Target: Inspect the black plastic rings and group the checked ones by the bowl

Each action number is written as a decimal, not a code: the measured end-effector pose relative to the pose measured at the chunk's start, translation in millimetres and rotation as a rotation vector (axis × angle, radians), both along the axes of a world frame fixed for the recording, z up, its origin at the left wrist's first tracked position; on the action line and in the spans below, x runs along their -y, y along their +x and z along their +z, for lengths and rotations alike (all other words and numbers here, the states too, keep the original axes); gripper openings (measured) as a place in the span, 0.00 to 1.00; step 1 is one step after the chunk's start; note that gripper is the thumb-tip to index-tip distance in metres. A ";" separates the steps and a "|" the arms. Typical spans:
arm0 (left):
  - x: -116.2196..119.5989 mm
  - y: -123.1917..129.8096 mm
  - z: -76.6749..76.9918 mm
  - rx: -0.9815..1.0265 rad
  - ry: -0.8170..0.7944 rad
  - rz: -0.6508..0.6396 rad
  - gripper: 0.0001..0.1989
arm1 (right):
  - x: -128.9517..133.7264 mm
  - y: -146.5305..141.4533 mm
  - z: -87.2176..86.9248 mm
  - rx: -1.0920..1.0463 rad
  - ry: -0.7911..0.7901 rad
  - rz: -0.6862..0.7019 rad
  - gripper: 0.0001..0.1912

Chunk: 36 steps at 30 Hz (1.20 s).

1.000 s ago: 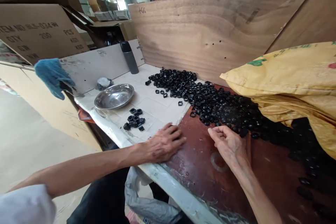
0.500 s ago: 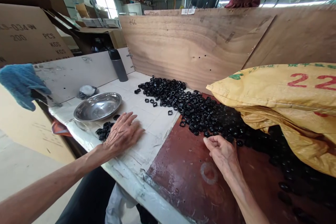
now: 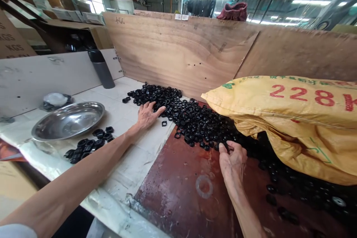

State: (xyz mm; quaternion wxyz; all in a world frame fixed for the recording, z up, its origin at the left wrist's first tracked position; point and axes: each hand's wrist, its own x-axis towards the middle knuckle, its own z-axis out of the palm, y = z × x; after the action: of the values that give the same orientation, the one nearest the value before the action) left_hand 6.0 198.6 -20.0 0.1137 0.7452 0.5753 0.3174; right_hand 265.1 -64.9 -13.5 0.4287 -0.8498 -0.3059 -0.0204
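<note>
My left hand [image 3: 149,116] reaches over the white part of the table with its fingers spread, touching the near edge of a heap of black plastic rings [image 3: 195,117]. On the dark red board, my right hand [image 3: 233,158] is at the heap's front edge. Its thumb and forefinger are curled around what looks like one black ring, partly hidden by the fingers. A smaller group of black pieces [image 3: 89,145] lies by my left forearm, beside a shallow steel bowl [image 3: 69,121].
A yellow woven sack [image 3: 292,108] lies on the right, over more black pieces. Behind the heap rises a plywood wall [image 3: 173,52]. A dark bottle [image 3: 102,68] stands at the back left, with a clear plastic bag [image 3: 55,100] near the bowl.
My left hand has moved from the small group by the bowl to the large heap. My right hand's thumb and forefinger have parted slightly at the heap's edge. The view has turned right.
</note>
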 end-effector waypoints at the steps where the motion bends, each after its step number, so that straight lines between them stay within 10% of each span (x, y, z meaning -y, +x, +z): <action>1: 2.0 6.4 -2.3 0.003 0.022 -0.045 0.31 | -0.8 -0.1 -2.1 0.020 0.002 0.001 0.25; 14: 66.5 11.6 -10.3 0.004 0.096 -0.347 0.17 | -7.1 -8.2 -24.1 0.186 0.050 0.165 0.16; 36: 162.9 39.8 -25.4 -0.084 0.250 -0.520 0.23 | -14.9 -37.1 -37.9 0.322 0.028 0.564 0.22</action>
State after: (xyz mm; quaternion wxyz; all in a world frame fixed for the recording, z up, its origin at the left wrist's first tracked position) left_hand 45.8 35.8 -45.4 0.0745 0.8884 0.3257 0.3149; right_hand 228.0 -50.0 -51.3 0.3750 -0.7114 -0.5931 -0.0392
